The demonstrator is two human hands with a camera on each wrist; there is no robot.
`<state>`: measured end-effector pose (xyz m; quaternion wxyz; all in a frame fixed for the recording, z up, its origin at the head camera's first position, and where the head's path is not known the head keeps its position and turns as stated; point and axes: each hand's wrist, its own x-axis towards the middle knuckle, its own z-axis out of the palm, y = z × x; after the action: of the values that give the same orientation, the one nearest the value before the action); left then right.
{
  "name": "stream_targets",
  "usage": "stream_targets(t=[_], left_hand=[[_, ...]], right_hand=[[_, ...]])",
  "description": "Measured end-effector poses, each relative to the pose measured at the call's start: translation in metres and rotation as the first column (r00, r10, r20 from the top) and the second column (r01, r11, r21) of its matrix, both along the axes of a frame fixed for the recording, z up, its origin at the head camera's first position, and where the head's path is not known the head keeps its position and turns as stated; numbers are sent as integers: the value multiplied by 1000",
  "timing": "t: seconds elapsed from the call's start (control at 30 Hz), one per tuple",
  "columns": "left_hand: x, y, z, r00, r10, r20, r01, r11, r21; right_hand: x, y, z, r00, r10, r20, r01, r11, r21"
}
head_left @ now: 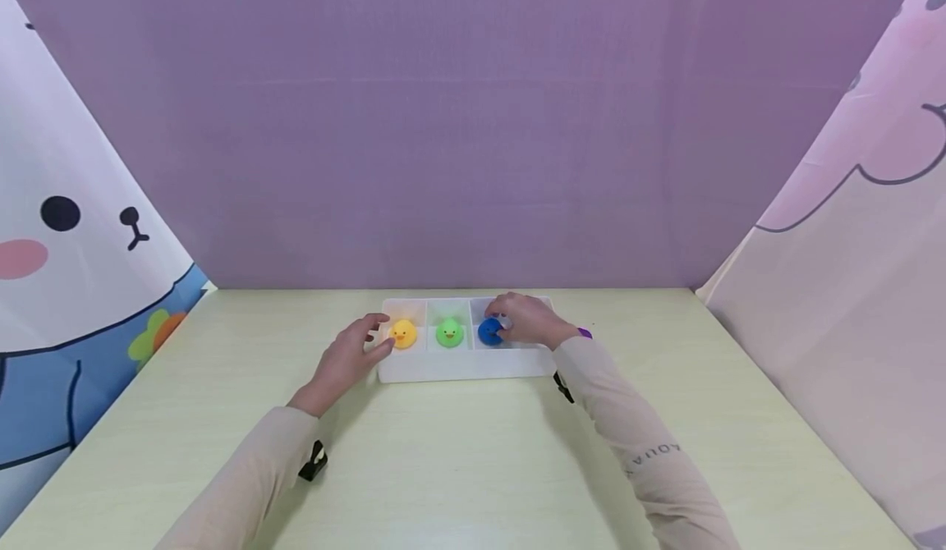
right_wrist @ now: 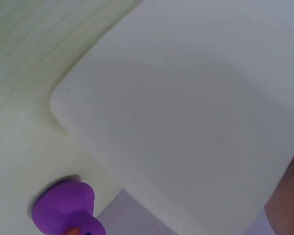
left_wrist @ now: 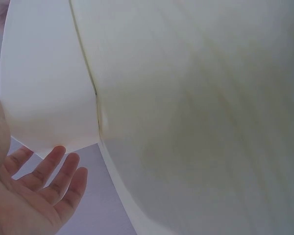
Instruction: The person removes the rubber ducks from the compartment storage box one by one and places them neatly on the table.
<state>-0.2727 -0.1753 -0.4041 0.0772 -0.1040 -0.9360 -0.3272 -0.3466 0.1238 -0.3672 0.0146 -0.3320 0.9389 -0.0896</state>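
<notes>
A white tray [head_left: 466, 366] with compartments lies near the back of the table. A yellow rubber duck [head_left: 402, 334] sits in its left compartment, a green rubber duck [head_left: 449, 332] in the one beside it. Farther right, a blue rubber duck [head_left: 489, 332] is in a compartment, where my right hand [head_left: 526, 320] holds it between thumb and fingers. That hand covers the tray's right end. My left hand [head_left: 353, 355] is at the tray's left end, fingers spread and slightly bent, near the yellow duck. The left wrist view shows those fingers [left_wrist: 51, 169] by the tray's end wall.
A purple rubber duck [right_wrist: 63, 208] stands on the table [head_left: 458, 460] just past the tray's right end, mostly hidden by my right wrist in the head view. A purple curtain [head_left: 458, 123] rises behind the table, with printed cloths on both sides.
</notes>
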Motion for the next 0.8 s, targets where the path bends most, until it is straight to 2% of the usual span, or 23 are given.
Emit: stream_targets(t=[0.57,0.8], left_hand=[[0,1,-1,1000,-9,6,9,1000,6],[1,0,0,1000,-4,10,3,1000,5]], right_hand=[[-1,-6,-5,999,-43,17,42,997,59],[-6,-8,-8,1000,-19,-9,20,996,82]])
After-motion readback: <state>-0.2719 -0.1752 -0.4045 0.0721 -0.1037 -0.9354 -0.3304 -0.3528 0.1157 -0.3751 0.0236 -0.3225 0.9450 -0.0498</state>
